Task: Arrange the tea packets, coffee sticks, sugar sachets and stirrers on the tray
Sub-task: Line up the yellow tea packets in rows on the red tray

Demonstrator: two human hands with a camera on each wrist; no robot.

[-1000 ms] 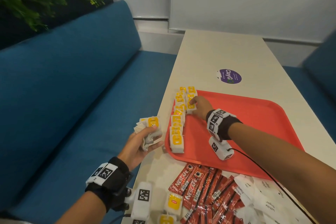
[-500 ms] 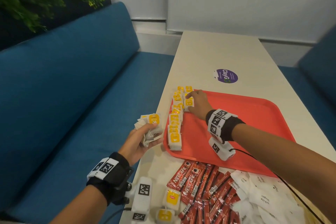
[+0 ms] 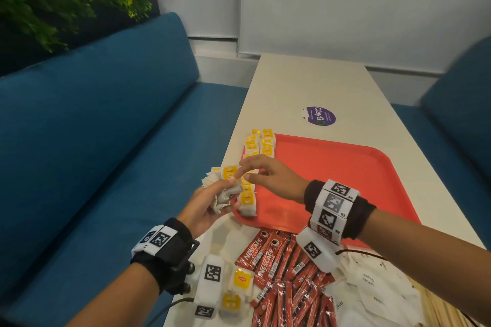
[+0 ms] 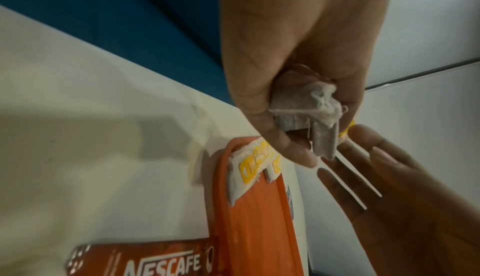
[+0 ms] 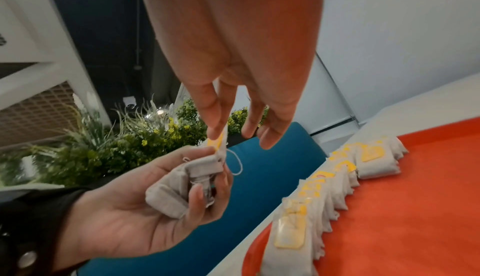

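A red tray lies on the white table, with a row of white tea packets with yellow tags along its left edge. My left hand is just left of the tray's near corner and grips a bunch of tea packets. My right hand reaches across to it and pinches the yellow tag of the top packet. The left wrist view shows the bunch under my curled fingers. The right wrist view shows the bunch and the row.
Red coffee sticks lie in a heap in front of the tray. White sugar sachets and wooden stirrers are to their right. Two loose tea packets lie near my left wrist. A blue sofa runs along the table's left side.
My right hand has left the far end of the row on the tray and come back to my left hand, where it now pinches a packet's tag. The left hand has barely moved.
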